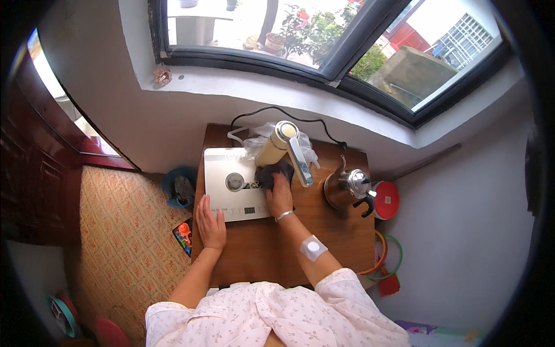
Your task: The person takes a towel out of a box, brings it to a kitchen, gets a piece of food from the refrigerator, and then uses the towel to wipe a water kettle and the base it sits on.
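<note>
A white induction cooker (pixel 236 204) with a control strip and small display lies on the wooden table (pixel 256 251). My left hand (pixel 211 225) rests at its near left corner, fingers spread along the edge. With my right hand (pixel 279 195) I press a bunched dark cloth (pixel 286 168) onto the cooker's right side. Just beyond the cloth, a cream vacuum flask (pixel 271 149) with a silver handle stands over the cooker's back right corner; its base is partly hidden. A small round, glassy-looking item (pixel 235 182) shows on the cooker's top; I cannot tell whether it is printed.
A steel kettle (pixel 344 188) with a thin spout stands at the table's right. Behind the flask lie a clear plastic bag (pixel 308 149) and a black cord (pixel 277 108). A blue bucket (pixel 177 186) stands left of the table, a red-lidded tub (pixel 386 200) right. A window sill (pixel 260 89) runs behind.
</note>
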`<act>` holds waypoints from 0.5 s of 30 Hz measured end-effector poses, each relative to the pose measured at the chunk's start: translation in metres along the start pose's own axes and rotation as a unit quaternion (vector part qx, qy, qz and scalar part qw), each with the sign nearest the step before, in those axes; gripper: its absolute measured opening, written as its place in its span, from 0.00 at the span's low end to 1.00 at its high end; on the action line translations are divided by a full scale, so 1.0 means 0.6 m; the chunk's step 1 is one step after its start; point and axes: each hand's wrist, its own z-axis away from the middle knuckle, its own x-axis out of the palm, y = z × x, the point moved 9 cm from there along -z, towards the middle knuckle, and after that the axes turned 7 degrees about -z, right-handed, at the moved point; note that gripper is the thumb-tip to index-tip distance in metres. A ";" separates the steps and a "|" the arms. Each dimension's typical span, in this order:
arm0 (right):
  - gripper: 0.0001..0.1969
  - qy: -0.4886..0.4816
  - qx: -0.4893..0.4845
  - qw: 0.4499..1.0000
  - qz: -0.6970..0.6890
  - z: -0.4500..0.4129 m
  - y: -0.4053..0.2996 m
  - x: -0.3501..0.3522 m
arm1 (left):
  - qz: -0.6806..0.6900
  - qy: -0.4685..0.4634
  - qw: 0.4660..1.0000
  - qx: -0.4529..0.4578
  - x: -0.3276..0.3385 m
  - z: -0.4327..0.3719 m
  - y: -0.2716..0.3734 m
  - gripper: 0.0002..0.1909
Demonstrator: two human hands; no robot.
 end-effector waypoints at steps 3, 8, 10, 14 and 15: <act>0.24 -0.099 -0.077 0.989 -0.076 0.061 -0.068 -0.004 | -0.014 0.006 1.000 0.001 -0.008 0.009 -0.004 0.28; 0.23 -0.201 0.027 0.965 -0.166 0.161 -0.093 -0.041 | 0.016 0.020 1.000 0.003 -0.013 0.008 -0.007 0.29; 0.22 -0.164 0.129 0.938 -0.276 0.176 -0.063 -0.062 | 0.044 0.028 0.999 0.001 -0.019 0.006 -0.008 0.29; 0.19 0.027 0.205 0.871 -0.445 0.156 -0.051 -0.179 | 0.048 0.039 0.996 0.069 -0.042 -0.018 0.056 0.30; 0.19 0.078 0.175 0.874 -0.446 0.141 -0.064 -0.225 | 0.050 0.039 0.995 0.073 -0.043 -0.031 0.083 0.30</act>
